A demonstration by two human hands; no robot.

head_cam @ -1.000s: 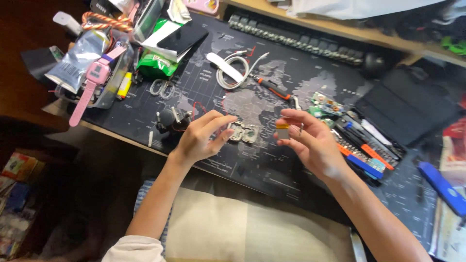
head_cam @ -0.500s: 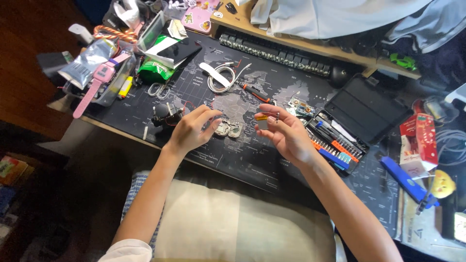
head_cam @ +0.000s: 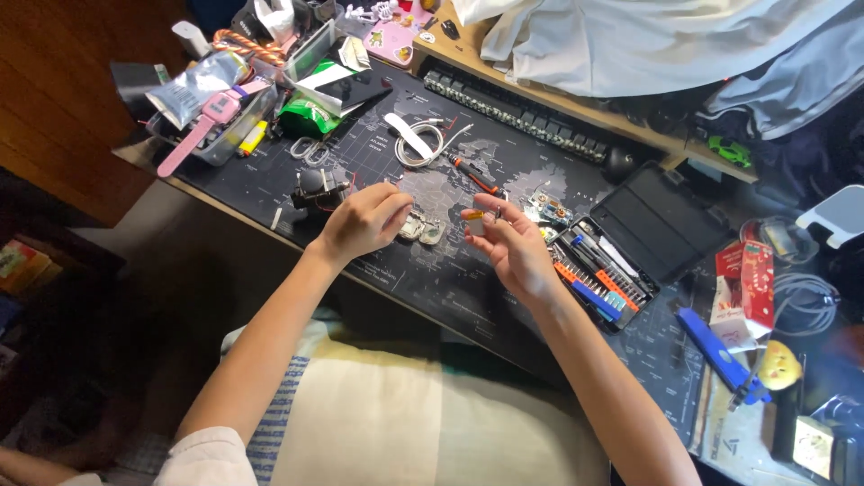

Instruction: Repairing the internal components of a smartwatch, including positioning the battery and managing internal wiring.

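The work looks early to midway: the small grey part (head_cam: pixel 421 229) lies on the counter (head_cam: pixel 270 193) just left of the open bit case (head_cam: pixel 621 247), not yet lifted, its long axis running left to right. The left hand (head_cam: pixel 360 220) closes its grip on the part's left end. The right hand (head_cam: pixel 513 243) pinches a small orange bit (head_cam: pixel 472 214), lying roughly level and pointing left toward the part.

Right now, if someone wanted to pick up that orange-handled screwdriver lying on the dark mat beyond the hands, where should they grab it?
Probably by the handle of the orange-handled screwdriver, coming from above. It lies flat on the desk mat with bare mat on both long sides, so fingers could close across its thick middle. The thin tip end offers little to grip. The coiled white cable lies close to its far end, so the near half looks freer.
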